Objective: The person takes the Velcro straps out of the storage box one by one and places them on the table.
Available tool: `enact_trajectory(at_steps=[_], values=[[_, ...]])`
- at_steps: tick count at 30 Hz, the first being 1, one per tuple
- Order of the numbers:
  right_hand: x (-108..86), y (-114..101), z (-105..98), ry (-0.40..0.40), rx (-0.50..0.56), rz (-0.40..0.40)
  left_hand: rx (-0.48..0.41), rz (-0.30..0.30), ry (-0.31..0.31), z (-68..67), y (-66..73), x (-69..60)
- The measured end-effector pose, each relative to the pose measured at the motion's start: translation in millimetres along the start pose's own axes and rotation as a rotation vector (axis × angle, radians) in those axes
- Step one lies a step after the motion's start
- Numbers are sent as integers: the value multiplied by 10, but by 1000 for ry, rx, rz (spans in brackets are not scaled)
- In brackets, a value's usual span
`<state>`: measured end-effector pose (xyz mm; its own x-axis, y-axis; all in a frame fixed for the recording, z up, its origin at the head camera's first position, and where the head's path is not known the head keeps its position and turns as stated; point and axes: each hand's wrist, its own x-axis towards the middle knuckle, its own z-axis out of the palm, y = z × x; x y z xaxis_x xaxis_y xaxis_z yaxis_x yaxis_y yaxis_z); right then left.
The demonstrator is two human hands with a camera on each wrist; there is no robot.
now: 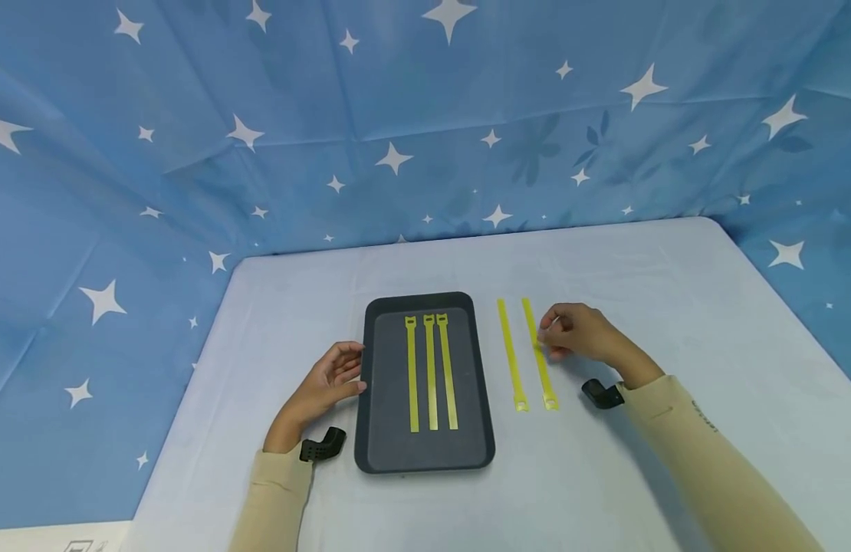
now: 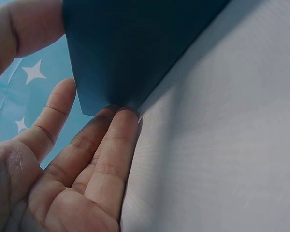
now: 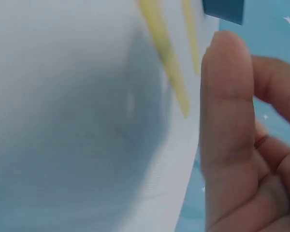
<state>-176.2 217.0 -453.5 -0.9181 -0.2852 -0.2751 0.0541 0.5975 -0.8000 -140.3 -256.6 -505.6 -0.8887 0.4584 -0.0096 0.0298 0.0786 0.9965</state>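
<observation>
A dark grey rectangular tray (image 1: 425,463) holds three yellow cable straps (image 1: 431,376) lying lengthwise, slotted heads at the far end. Along its left side, my left hand (image 1: 325,387) touches the wall with fairly straight fingers; in the left wrist view the fingertips (image 2: 123,121) meet the tray's lower edge (image 2: 135,48). Right of the tray, two more yellow straps lie on the table, a left one (image 1: 510,349) and a right one (image 1: 543,376), heads toward me. My right hand (image 1: 580,333) hovers by the right strap, fingers loosely bent, with nothing visible between thumb and fingers.
A white cloth covers the table (image 1: 577,475). Behind and beside it hangs a blue curtain (image 1: 425,115) with white stars. A black wrist device (image 1: 323,445) sits by the left wrist, another (image 1: 602,394) by the right.
</observation>
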Motion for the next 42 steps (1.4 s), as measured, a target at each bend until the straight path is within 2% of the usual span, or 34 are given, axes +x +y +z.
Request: enact_trajectory(at_steps=[3, 11, 19, 28, 33, 42], values=[[10, -43, -25, -7, 56, -76, 2, 6, 3, 2, 1, 5], [38, -146, -32, 17, 94, -224, 5, 13, 2, 4, 3, 2], [67, -230, -61, -75, 169, -367, 16, -8, 5, -6, -6, -33], [151, -352, -101, -183, 189, -387, -8, 10, -23, -16, -13, -4], [242, -402, -94, -230, 165, -433, -4, 18, -17, -23, -30, 6], [374, -481, -5, -269, 126, -442, 14, 15, -12, -1, -57, -7]])
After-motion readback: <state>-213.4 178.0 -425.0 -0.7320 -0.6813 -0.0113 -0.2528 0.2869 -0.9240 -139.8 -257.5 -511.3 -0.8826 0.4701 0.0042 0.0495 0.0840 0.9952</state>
